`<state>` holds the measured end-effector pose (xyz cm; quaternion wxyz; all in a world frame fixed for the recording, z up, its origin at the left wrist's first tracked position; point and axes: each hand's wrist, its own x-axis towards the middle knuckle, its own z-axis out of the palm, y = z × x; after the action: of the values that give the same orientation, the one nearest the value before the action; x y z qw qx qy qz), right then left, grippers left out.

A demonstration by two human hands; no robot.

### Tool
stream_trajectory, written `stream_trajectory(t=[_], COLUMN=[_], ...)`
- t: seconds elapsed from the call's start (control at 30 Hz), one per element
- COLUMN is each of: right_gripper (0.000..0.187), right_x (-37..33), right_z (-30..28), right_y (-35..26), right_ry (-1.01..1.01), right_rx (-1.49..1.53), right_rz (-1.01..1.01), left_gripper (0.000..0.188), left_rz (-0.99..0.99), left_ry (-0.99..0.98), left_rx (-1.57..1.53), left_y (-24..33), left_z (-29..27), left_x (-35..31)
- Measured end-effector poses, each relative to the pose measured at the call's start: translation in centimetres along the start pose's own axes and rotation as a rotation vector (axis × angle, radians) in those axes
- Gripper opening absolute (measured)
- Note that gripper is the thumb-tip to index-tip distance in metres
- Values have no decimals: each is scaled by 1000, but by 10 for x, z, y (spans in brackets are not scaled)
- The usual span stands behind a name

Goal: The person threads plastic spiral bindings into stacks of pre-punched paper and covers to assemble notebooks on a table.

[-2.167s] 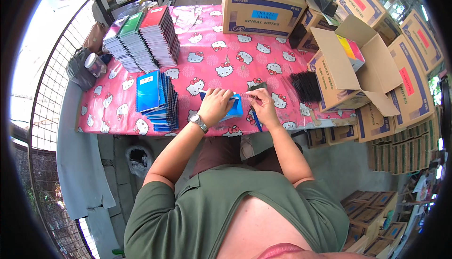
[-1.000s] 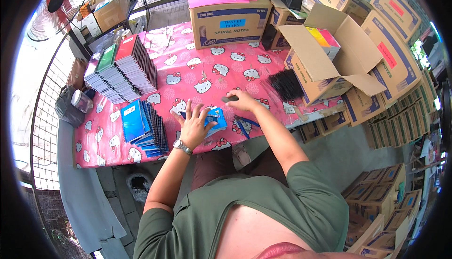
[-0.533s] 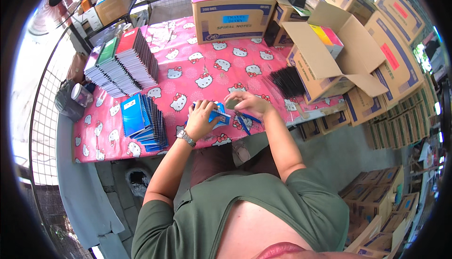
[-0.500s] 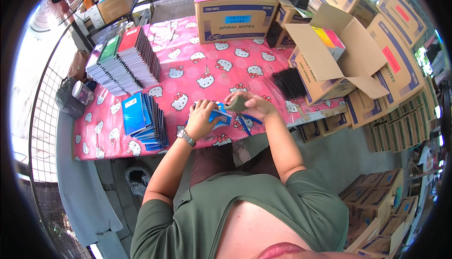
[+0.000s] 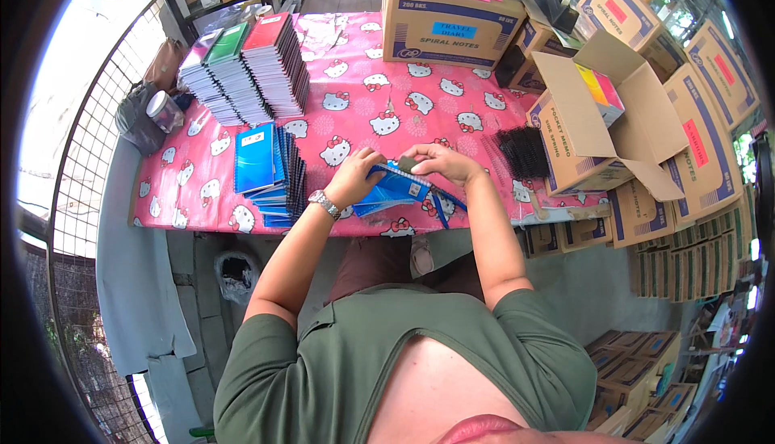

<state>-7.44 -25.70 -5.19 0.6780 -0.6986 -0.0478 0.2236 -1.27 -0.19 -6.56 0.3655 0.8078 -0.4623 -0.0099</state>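
Note:
My left hand [image 5: 358,176] grips the left end of a blue notebook [image 5: 409,185], which is tilted up with its pale page edge along the top. In my right hand [image 5: 448,163] is a small dark olive block [image 5: 406,165], pinched and placed against that edge. Its exact kind I cannot make out. Beneath lies another blue notebook [image 5: 378,201], partly covered. Thin blue strips, perhaps coils [image 5: 443,208], lie on the table below my right hand. To the left stands a leaning stack of blue spiral notebooks [image 5: 256,160].
Piles of red [image 5: 266,32], green and purple notebooks stand at the back left of the pink table covering [image 5: 323,125]. A bundle of black coils [image 5: 521,152] lies at the right, beside an open carton [image 5: 569,113]. A closed carton [image 5: 448,32] sits at the back.
My right hand has lowered the olive block from above onto the notebook's edge. My left hand now holds the notebook tilted up. The whole view has shifted slightly.

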Motion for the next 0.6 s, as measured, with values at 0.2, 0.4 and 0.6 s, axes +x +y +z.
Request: stream_trajectory(t=[0.2,0.4,0.6], right_gripper=[43,43,47], right_x=[-2,11,15], right_z=[6,3,-3], right_y=[-4,1,8], right_ry=[-138,-133,-46], right_rx=[213,113,-38], right_rz=[-200,-124,-130], left_gripper=[23,25,27], left_rz=[-28,-42,-161], left_ry=[-53,-79,-64], left_rx=[-95,-199,-280], left_y=[-2,-9,-11], left_z=[0,0,-2], left_x=[-3,-4,-2])
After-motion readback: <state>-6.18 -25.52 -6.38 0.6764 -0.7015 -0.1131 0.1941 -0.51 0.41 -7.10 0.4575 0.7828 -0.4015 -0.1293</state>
